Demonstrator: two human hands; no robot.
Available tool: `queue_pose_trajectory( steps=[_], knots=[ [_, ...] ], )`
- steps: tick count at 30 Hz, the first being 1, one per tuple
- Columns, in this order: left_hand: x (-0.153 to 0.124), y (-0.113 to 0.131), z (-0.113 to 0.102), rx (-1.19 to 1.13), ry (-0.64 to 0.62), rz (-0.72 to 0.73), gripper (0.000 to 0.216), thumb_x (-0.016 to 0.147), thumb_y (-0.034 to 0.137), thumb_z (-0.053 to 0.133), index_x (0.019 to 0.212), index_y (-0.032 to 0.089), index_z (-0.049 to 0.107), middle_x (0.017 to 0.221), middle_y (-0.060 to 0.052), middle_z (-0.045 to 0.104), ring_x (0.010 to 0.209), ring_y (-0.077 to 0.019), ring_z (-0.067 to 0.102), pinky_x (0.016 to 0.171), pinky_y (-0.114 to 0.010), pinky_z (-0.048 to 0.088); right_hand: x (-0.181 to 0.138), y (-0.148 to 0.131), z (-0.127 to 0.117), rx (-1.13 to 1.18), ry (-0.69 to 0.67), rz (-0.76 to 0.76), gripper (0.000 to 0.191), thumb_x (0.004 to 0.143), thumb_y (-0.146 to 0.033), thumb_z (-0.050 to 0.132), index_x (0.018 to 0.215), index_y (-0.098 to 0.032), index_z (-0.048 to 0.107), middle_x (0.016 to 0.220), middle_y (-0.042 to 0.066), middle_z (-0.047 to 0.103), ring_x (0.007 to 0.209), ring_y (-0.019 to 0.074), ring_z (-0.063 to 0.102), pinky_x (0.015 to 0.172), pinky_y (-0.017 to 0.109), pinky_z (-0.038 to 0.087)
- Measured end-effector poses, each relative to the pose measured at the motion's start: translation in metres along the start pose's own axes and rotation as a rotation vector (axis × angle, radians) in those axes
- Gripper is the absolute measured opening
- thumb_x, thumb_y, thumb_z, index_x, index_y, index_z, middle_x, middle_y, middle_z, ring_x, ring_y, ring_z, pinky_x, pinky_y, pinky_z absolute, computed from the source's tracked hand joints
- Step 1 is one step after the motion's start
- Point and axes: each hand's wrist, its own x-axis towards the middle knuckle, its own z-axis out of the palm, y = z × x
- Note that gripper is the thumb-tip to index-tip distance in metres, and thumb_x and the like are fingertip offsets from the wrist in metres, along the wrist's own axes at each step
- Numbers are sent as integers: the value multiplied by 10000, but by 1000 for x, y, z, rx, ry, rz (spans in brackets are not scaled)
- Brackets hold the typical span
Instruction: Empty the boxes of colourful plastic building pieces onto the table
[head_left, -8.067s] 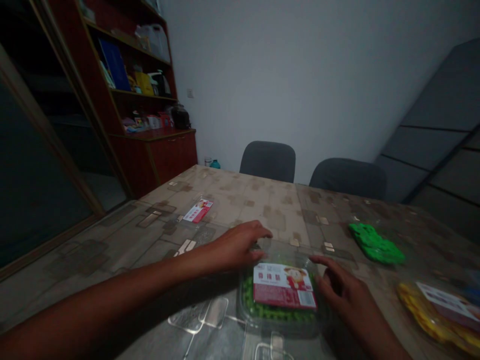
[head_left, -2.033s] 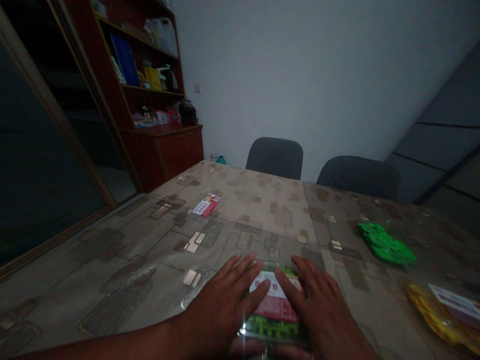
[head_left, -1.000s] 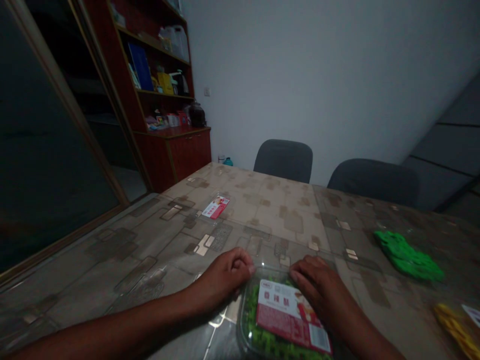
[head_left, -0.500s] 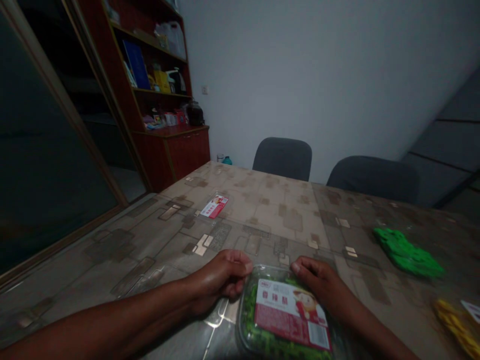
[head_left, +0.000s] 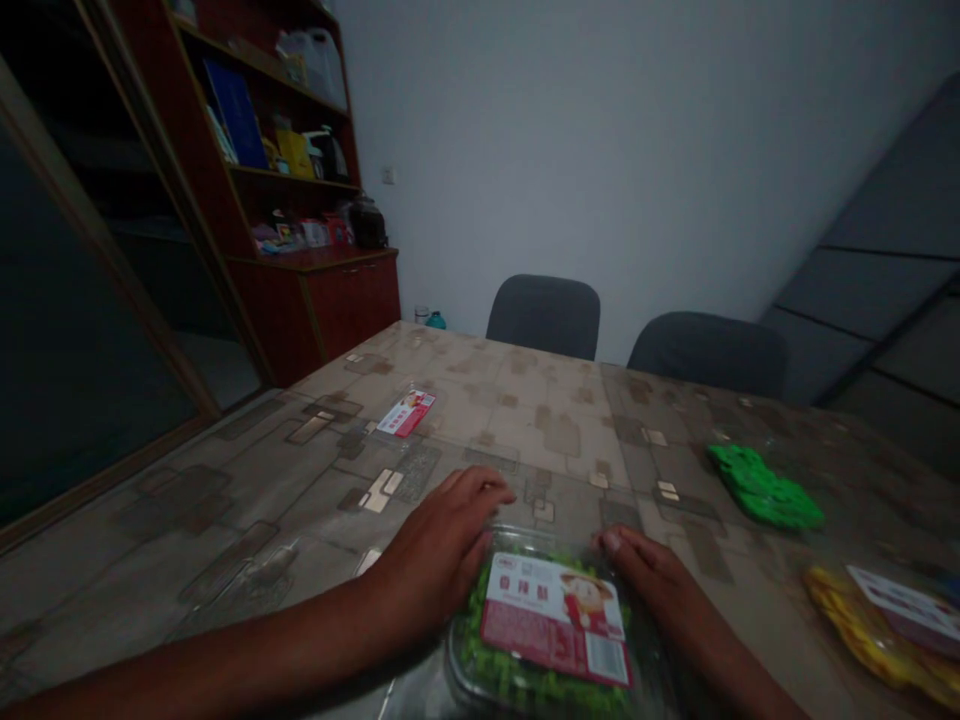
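Observation:
In front of me on the table is a clear plastic box [head_left: 555, 620] of green pieces, with a red and white label on top. My left hand [head_left: 461, 530] is at the box's far left corner, fingers stretched over the rim and the thumb lower at its side. At the far right corner, my right hand [head_left: 649, 565] grips the rim, thumb uppermost and fingers curled. Whether that grip takes in only the lid I cannot tell.
A labelled clear plastic piece [head_left: 406, 412] lies farther left on the patterned table [head_left: 555, 400]. Bright green pieces in clear packaging [head_left: 765, 487] and a labelled pack of yellow pieces [head_left: 862, 620] lie to the right. Grey chairs [head_left: 544, 315] and a red-brown cabinet [head_left: 352, 305] stand beyond.
My left hand has loosened from its pinch at the corner and its fingers now reach out over the rim. My right hand stays at its corner. The view has turned slightly right.

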Motion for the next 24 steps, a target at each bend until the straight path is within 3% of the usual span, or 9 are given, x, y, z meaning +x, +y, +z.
queue_pose_trajectory(
  steps=[3,7,11,15,17,19,22,24],
  knots=[
    [1,17,3,203,-211,230,357,956,185,455,1309,211,505,1476,-105,432,1378,-261,355,1138,-516,251,-1,5,4,75,18,-13,399,791,-579,608,690,-201,531,635,-44,469,579,134,448,517,234,390],
    [4,28,6,271,-474,282,706,924,581,477,1469,157,325,1560,-167,252,1442,-339,200,1159,-584,151,2,9,8,211,9,22,435,715,-587,692,670,-192,515,607,-56,470,552,116,434,503,222,389],
    [5,28,3,295,-525,270,826,888,667,456,1500,145,267,1572,-184,165,1448,-359,138,1152,-603,134,3,14,12,301,38,38,430,720,-572,706,681,-186,522,612,-53,495,539,110,453,497,218,396],
    [1,26,2,306,-521,322,869,834,676,543,1510,216,251,1578,-181,102,1441,-389,120,1127,-643,148,1,18,10,126,66,-30,397,835,-569,584,758,-180,598,653,-21,556,586,149,532,528,251,443],
    [-2,25,4,333,-503,345,865,829,644,580,1512,239,239,1578,-182,101,1442,-380,129,1126,-640,155,-4,17,5,-88,103,-165,374,923,-513,475,841,-188,640,732,13,615,684,187,595,606,291,483],
    [-4,24,9,367,-484,365,835,846,604,590,1507,225,247,1572,-194,144,1441,-367,160,1129,-627,170,-12,16,-1,-362,180,-400,335,974,-415,409,928,-205,666,841,39,661,816,210,625,723,328,500],
    [-8,21,18,418,-431,402,785,874,553,583,1494,187,270,1551,-221,220,1429,-388,199,1113,-650,177,-28,17,-8,-743,253,-786,290,980,-311,415,1118,-210,649,1087,75,683,1034,225,608,878,355,484],
    [-10,21,23,455,-411,416,823,855,530,620,1493,151,264,1538,-240,244,1420,-417,203,1096,-675,182,-38,20,-9,-955,218,-979,360,976,-348,436,1256,-179,588,1272,102,630,1188,236,547,955,361,461]
  ],
)
